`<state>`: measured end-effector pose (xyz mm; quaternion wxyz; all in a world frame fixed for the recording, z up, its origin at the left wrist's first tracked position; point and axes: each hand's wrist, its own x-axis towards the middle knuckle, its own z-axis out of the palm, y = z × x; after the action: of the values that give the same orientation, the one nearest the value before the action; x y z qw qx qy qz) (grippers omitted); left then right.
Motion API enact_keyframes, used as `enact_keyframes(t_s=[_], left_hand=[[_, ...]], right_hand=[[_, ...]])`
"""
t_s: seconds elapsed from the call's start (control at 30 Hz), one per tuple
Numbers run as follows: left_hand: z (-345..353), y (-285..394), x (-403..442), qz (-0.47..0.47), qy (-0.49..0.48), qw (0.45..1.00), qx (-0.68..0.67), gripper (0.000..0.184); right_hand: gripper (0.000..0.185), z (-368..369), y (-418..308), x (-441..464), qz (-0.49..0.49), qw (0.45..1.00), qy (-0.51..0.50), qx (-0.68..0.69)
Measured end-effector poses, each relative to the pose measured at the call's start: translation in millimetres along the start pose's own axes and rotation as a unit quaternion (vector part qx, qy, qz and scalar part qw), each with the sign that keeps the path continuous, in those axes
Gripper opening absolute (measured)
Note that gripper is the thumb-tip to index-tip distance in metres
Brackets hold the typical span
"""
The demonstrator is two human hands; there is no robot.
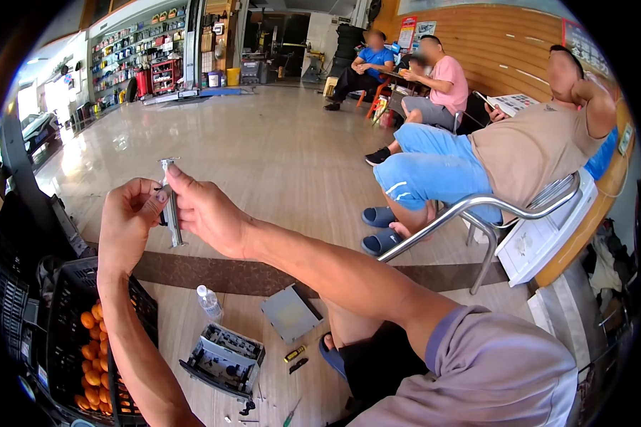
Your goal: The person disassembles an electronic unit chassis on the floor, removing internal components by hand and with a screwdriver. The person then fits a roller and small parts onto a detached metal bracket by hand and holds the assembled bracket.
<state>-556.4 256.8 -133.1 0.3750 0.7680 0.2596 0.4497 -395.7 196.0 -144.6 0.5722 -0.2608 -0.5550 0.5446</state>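
A narrow silver-grey metal bracket (172,217), flared at both ends, is held upright in front of me. My left hand (127,213) is closed, pinching its left side between thumb and fingers. From the other side my right hand (210,217) grips it too, with the thumb near the upper end. A small dark part shows by the left fingertips; I cannot make out what it is. Below on the floor lies an opened grey device housing (224,359) with black parts inside. Beside it are a flat grey metal cover (290,314) and a yellow-and-black screwdriver (295,354).
A clear plastic bottle (209,304) stands behind the housing. A green-handled screwdriver (290,415) and small loose parts lie nearer me. Black crates (68,285) with oranges (90,352) are at left. A person (534,142) sits at right by a metal-framed chair (491,203); others sit farther back.
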Motion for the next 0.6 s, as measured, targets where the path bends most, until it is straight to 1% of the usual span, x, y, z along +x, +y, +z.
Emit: enact_keyframes(t_s=[0.13,0.2,0.23,0.3,0.33,0.4,0.47,0.53,0.57,0.6], left_hand=[[13.0,12.9,-2.7,0.001,-0.017,1.0,-0.026,0.014],[16.5,14.5,-3.6,-0.011,-0.071,0.996,-0.045,0.014],[17.7,14.9,-4.3,-0.012,-0.073,0.996,-0.044,0.014],[21.7,16.2,-2.6,-0.004,-0.059,0.997,-0.043,0.014],[23.0,16.6,-1.4,0.001,-0.063,0.997,-0.045,0.014],[22.7,16.6,-1.9,0.005,-0.044,0.999,-0.003,0.012],[22.8,17.9,-2.5,0.013,-0.038,0.999,-0.004,0.011],[19.2,13.1,-1.0,0.007,-0.028,1.0,0.008,0.011],[18.7,9.4,0.0,0.006,-0.016,1.0,0.0,0.01],[17.4,6.8,1.0,0.008,-0.016,1.0,0.001,0.01]], right_hand=[[0.07,-1.8,0.1,4.0,0.018,0.998,0.038,0.038],[0.07,2.8,-5.0,3.7,-0.004,0.996,-0.045,0.073],[0.07,3.9,-6.1,2.5,-0.006,0.997,-0.035,0.07],[0.069,-3.0,-1.5,4.6,-0.006,0.997,-0.033,0.071],[0.072,-7.2,-0.8,6.1,-0.006,0.997,-0.034,0.069],[0.073,-9.7,0.7,6.9,-0.009,0.998,-0.026,0.064],[0.073,-10.7,1.6,8.1,-0.008,0.998,-0.028,0.056],[0.069,-11.4,4.0,6.8,0.008,0.999,0.009,0.05],[0.064,-10.7,2.3,4.3,0.015,0.999,0.013,0.042],[0.064,-10.2,1.0,2.6,0.013,0.999,0.013,0.041]])
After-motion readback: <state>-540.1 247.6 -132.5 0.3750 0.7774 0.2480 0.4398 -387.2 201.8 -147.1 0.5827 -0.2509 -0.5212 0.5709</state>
